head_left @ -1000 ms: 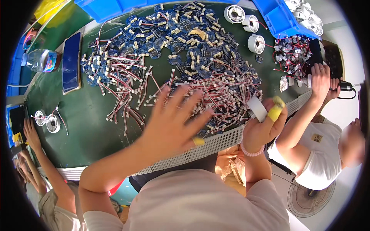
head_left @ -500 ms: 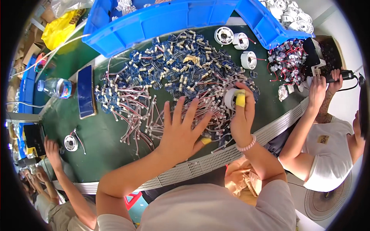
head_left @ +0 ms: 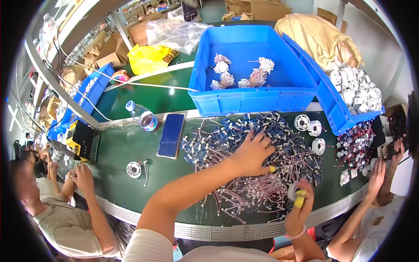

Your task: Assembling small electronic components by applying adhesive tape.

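My left hand [head_left: 253,156] reaches over the pile of small blue circuit boards [head_left: 235,126], its fingers apart and their tips at the boards. Yellow tape wraps its thumb tip. Lower right, my right hand [head_left: 302,201] holds a white round plastic housing [head_left: 292,191] between thumb and fingers, with yellow tape on a digit. Between the hands lie tangled red-and-white wire leads [head_left: 257,192] with small white connectors, running from the boards. Three white round housings [head_left: 318,146] stand right of the pile, some with a red wire.
Behind the pile stands a blue bin [head_left: 253,100] with bundled white leads. A second blue bin [head_left: 331,105] holds white housings. Left are a phone [head_left: 170,135], a bottle [head_left: 146,118] and a wired round part [head_left: 134,170]. Co-workers sit on both sides; wired parts [head_left: 355,144] lie right.
The view has tilted up and shows more of the bins. My left hand has moved from over the wire leads up to the boards. The right hand keeps the housing, now lower in view.
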Tool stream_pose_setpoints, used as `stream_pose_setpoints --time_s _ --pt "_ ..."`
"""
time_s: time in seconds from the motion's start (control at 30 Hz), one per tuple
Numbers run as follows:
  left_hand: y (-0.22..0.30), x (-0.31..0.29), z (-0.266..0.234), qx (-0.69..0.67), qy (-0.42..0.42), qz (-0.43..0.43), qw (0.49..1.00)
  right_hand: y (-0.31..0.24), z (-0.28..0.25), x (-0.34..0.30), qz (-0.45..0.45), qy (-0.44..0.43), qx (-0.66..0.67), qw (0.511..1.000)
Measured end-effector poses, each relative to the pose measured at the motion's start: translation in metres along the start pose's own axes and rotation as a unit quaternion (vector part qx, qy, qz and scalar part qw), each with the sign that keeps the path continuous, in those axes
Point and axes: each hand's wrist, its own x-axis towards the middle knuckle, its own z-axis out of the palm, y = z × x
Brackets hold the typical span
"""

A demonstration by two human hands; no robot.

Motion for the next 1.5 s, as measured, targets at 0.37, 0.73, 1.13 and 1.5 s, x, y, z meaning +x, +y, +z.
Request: stream_pose_setpoints --time_s 0.37,0.73,1.13,1.5 --pt "0.028 -0.079 0.024 -0.052 0.106 0.029 0.993 0.011 0.027 -0.025 0.076 -0.069 -0.050 0.993" --pt "0.048 -0.125 0.018 -0.082 0.212 -0.128 0.965 -0.001 0.028 0.016 0.164 -0.056 0.151 0.973" --pt "0.044 -0.134 0.006 -0.123 0.274 -0.219 0.928 -0.013 0.035 0.019 0.192 -0.042 0.249 0.948" --pt "0.061 -0.098 0.015 0.008 0.150 -0.152 0.977 -0.014 0.013 0.011 0.166 -0.079 0.232 0.955"
